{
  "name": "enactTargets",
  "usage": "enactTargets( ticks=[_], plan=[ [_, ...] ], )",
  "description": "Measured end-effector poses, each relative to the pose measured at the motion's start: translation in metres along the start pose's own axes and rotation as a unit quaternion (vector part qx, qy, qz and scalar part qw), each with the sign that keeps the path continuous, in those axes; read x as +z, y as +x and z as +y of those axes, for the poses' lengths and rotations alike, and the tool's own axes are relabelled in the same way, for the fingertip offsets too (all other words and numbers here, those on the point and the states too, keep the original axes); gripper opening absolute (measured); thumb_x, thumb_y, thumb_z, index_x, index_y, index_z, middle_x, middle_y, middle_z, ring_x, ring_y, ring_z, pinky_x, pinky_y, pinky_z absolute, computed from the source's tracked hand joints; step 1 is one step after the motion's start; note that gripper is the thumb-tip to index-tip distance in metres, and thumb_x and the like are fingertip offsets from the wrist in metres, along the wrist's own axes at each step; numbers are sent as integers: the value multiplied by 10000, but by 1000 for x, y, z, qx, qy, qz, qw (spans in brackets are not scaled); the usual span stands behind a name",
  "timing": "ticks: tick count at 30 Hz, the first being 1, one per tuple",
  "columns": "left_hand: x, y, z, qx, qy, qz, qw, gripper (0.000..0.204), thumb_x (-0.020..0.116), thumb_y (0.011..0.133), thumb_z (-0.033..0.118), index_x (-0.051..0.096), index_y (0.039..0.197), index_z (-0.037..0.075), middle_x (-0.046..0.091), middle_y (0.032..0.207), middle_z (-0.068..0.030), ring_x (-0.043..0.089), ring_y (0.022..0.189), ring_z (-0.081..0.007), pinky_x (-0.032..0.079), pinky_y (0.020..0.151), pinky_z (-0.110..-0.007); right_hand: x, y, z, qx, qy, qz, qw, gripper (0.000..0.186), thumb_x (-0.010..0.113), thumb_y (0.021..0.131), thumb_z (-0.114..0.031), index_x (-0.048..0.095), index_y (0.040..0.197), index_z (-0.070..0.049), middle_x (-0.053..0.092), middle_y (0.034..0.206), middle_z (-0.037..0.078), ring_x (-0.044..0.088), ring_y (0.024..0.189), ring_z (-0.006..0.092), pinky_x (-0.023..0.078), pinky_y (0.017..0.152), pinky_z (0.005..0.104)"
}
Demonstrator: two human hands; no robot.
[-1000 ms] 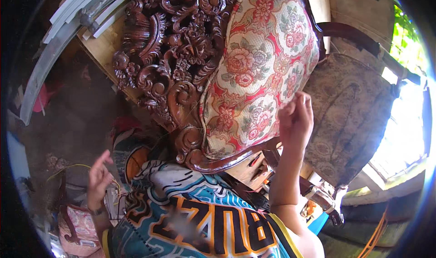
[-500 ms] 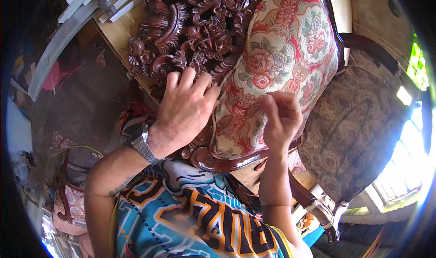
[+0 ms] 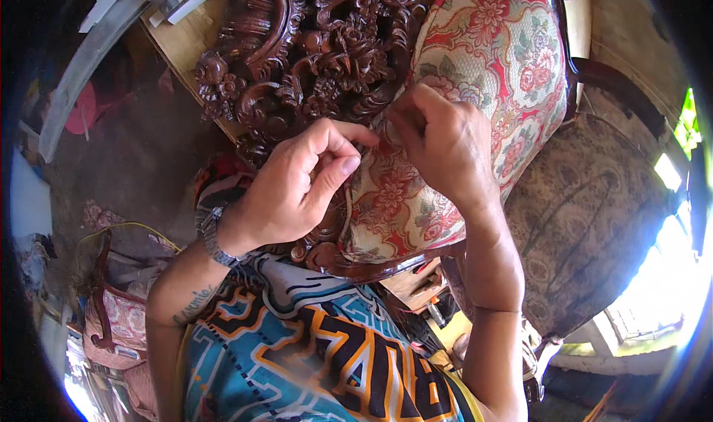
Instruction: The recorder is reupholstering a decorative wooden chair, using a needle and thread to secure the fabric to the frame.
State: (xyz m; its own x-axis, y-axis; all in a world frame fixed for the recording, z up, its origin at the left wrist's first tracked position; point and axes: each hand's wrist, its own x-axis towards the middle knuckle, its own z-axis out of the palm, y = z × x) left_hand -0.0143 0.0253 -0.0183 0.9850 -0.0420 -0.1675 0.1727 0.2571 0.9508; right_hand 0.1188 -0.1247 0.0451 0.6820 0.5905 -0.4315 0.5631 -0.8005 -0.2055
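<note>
An upholstered panel (image 3: 512, 118), covered in cream fabric with red flowers and scrolls, lies before me in a glossy dark wooden frame (image 3: 371, 268). Openwork carving (image 3: 327, 62) adjoins its left side. At the seam between carving and fabric, my left hand (image 3: 286, 181), with a watch on its wrist, has curled fingers; its index finger reaches onto the fabric edge, and its thumb tip is near the bent fingers. My right hand (image 3: 453, 144) is above the fabric with fingertips pinched close to that seam. Whatever lies in either pinch is too small to make out.
Right of the panel stands a brown patterned chair back (image 3: 587, 221) with a dark wooden rail. Pale strips (image 3: 96, 73) stick out at upper left. Another carved upholstered piece (image 3: 119, 318) sits at lower left. Tools and scraps (image 3: 438, 311) lie below the frame.
My right hand has moved left and up over the fabric to the seam. My left hand has shifted slightly down and turned, its index finger now pointing to the right.
</note>
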Motion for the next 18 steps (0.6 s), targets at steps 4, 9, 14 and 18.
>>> enactTargets(
  ticks=[4, 9, 14, 18],
  plan=[
    [-3, 0, -4, -33, -49, -32, 998, 124, 499, 982, 151, 483, 932, 39, 609, 1159, -140, 563, 945, -137, 439, 859, -283, -1, 4, -7, -4, -74, -45, 996, 123, 675, 810, -205, 641, 821, -88, 666, 689, 113, 659, 642, 309, 510, 587, 417],
    [-9, 5, 3, -59, -60, -22, 996, 100, 500, 974, 116, 482, 946, 22, 617, 980, -108, 541, 757, -133, 454, 726, -281, -3, 9, -17, -15, -113, -79, 990, 110, 650, 804, -193, 639, 839, -88, 657, 680, 132, 648, 645, 339, 508, 600, 436],
    [-12, 22, 6, 106, 254, -32, 961, 74, 537, 887, 1, 465, 900, 14, 583, 835, -127, 612, 702, -297, 469, 592, -378, 1, 6, -23, -9, -116, -49, 992, 112, 646, 809, -173, 634, 842, -66, 656, 682, 148, 647, 649, 356, 507, 602, 429],
    [-19, 30, 6, 145, 345, -80, 924, 146, 591, 797, -1, 476, 884, 25, 547, 774, -125, 590, 732, -341, 474, 629, -418, 9, -16, -26, 154, 42, 26, 987, 113, 670, 821, -147, 623, 836, -45, 662, 693, 143, 663, 635, 302, 505, 592, 377]
  ],
)
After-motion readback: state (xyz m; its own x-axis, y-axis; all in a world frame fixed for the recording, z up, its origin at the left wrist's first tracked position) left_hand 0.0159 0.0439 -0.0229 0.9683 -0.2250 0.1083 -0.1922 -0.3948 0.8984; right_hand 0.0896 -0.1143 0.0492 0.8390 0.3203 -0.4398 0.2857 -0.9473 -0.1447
